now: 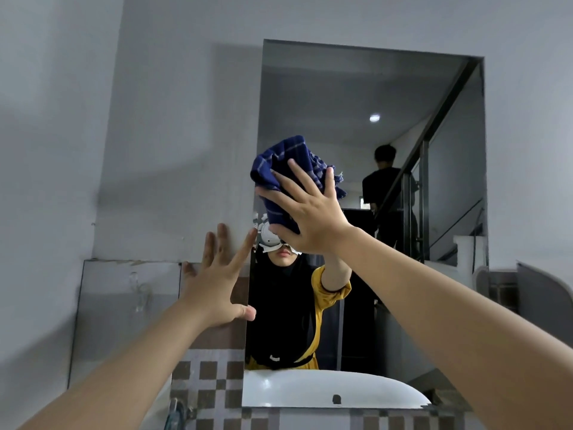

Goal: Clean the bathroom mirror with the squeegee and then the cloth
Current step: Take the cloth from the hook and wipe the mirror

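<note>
Blue cloth point(285, 162) is pressed to the mirror point(341, 88) under the right hand point(313, 212), grip wide to spread pressure, while the left hand point(214, 290), also splayed, seemingly braces beside it.

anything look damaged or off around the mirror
Yes: the grey wall panel left of the mirror has a ragged, chipped top edge and smeary marks on its face. Nothing else stands out.

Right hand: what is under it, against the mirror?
A blue checked cloth lies under the right hand, pressed on the mirror. The glass behind the cloth is covered.
</note>
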{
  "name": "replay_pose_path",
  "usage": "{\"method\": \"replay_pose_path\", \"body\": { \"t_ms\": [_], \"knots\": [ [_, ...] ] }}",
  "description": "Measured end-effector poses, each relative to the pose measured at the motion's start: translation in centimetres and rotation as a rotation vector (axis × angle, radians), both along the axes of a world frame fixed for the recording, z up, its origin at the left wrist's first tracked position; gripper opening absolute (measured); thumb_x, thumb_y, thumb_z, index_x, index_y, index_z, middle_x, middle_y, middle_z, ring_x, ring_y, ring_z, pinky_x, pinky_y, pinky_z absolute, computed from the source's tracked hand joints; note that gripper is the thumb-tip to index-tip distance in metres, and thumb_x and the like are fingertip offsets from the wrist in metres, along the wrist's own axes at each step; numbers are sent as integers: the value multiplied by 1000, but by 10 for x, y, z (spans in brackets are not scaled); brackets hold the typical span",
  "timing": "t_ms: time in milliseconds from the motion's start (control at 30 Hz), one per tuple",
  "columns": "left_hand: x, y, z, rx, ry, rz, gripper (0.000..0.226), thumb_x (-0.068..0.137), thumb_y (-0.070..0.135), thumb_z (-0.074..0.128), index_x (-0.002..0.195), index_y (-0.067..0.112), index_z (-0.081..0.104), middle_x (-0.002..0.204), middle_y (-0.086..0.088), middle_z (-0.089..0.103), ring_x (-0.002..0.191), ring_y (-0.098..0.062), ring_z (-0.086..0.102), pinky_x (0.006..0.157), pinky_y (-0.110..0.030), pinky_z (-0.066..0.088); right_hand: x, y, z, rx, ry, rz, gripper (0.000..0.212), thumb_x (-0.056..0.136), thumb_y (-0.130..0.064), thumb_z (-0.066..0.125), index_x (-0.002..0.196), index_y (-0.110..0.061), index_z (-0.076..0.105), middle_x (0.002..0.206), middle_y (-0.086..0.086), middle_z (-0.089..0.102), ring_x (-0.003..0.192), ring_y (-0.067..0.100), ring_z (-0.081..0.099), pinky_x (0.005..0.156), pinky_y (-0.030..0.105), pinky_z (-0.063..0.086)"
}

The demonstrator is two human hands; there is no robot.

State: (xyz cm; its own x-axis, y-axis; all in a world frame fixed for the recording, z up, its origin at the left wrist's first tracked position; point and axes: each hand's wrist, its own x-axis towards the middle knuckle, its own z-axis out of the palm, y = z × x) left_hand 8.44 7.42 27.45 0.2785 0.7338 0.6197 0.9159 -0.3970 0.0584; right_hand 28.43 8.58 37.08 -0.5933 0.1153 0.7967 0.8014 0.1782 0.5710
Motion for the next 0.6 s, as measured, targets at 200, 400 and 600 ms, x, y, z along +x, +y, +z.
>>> {"method": "replay_pose_path", "body": {
  "t_ms": [200, 400, 600],
  "knots": [
    [1, -2, 3, -52, -31, -8, 136, 59, 50, 80, 126, 54, -38, 137, 0, -52, 129, -28, -40, 105, -68, 1, 40, -6, -3, -29, -84, -66, 66, 87, -57, 49, 147, -38, 30, 155, -3, 34, 148, 30, 12, 107, 76, 6],
    [5, -5, 4, -58, -52, 0, 139, 55, 49, 82, 124, 55, -39, 138, -2, -50, 130, -27, -38, 106, -67, 3, 90, -12, -4, -2, -33, -92, 65, 86, -59, 47, 145, -36, 36, 152, -2, 37, 148, 30, 16, 106, 76, 10],
    [6, -8, 3, -48, -61, 7, 136, 58, 49, 82, 124, 57, -37, 138, 1, -51, 132, -26, -36, 106, -69, 4, 161, -19, -8, 29, 203, -126, 66, 86, -62, 38, 144, -33, 36, 152, 4, 39, 147, 30, 16, 106, 75, 12]
  ]
}}
